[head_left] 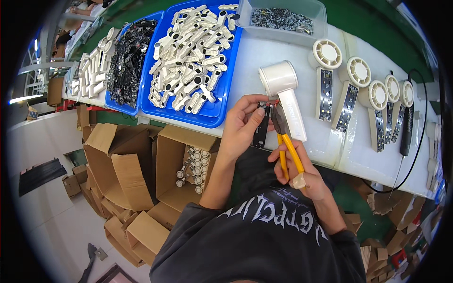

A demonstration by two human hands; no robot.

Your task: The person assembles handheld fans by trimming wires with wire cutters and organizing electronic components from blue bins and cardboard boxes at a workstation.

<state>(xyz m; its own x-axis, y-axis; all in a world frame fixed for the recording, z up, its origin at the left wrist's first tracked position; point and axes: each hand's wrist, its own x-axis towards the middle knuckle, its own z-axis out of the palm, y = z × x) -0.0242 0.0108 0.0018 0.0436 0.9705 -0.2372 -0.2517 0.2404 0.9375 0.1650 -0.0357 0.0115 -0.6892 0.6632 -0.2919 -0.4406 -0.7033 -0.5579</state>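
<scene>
My left hand (243, 123) is closed on a narrow black circuit board (261, 128), thumb on its upper end. Red wire shows at the top of the board, beside the jaws of the pliers. In my right hand (302, 170) are pliers with yellow handles (293, 153), their dark jaws touching or very near the wire; I cannot tell whether they bite it. Tape wraps one finger of that hand. Just right of the board lies a white handheld fan housing (279, 79), its round head away from me and its handle toward me.
A blue tray (217, 115) of white handle covers and another blue tray (113, 104) of black boards stand left. A clear bin (321, 28) holds screws or similar small parts. Several fans with exposed boards (325, 94) and a corded soldering iron (406, 134) lie right. Cardboard boxes (132, 181) sit below.
</scene>
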